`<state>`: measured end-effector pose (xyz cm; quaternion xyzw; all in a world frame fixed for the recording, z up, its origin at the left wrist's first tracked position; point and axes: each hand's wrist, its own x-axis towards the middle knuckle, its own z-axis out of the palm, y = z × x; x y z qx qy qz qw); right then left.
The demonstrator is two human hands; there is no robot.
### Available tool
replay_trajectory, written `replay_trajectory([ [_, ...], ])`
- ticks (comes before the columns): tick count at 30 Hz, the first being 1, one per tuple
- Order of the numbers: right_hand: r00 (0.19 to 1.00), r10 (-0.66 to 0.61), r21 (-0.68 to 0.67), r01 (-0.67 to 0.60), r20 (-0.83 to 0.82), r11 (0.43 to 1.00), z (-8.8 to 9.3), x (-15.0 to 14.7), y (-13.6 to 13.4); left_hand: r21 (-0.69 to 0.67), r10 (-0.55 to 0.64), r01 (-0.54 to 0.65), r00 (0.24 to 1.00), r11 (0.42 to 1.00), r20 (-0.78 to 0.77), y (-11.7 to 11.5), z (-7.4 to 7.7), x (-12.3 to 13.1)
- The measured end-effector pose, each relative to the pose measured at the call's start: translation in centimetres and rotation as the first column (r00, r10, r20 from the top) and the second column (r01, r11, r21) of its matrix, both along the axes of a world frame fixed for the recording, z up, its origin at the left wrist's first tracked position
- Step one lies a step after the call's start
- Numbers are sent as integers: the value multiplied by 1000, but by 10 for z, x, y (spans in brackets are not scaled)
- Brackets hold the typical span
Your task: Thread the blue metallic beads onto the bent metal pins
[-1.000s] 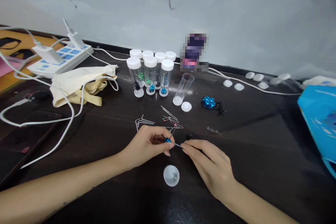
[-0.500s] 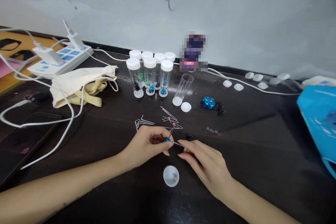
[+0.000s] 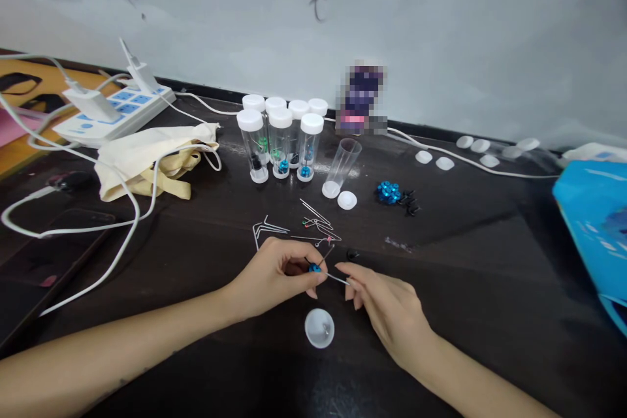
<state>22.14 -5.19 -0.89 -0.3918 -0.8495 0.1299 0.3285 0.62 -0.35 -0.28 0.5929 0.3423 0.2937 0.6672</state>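
Between thumb and fingers, my left hand pinches a small blue metal hub with thin dark legs sticking out of it. My right hand is closed on one end of a slim silver hex key; its other end meets the hub at my left fingertips. The bend of the key is hidden in the right fingers. Just below the hands sits a small white cup-shaped cap with a tiny metal bit inside. Beyond the left hand lie several bent hex keys and thin wire pieces.
Capped clear tubes stand in a group at the back, beside an uncapped tube and a loose white cap. Blue hubs and black pieces lie to the right. A cloth pouch, cables and a power strip occupy the left.
My right hand has moved slightly right and down, and more of the hex key shows between the hands. The hub has tilted a little in my left fingers.
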Motion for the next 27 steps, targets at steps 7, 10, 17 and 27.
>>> replay_trajectory([
  [7, 994, -76, 96, 68, 76, 993, 8, -2, 0, -44, 27, -25, 999, 999, 39, 2, 0, 0],
  [10, 986, -129, 227, 102, 107, 968, 11, -2, -1, -67, 24, -20, 998, 998, 58, 3, 1, 0],
  [17, 1000, -3, 59, 3, 9, 998, 3, 1, 0, -74, 2, 2, 999, 997, 52, 1, -2, 0],
  [27, 1000, -2, -47, 2, -6, 999, 4, -2, 1, -72, 56, -53, 997, 996, 52, 3, 3, 2],
])
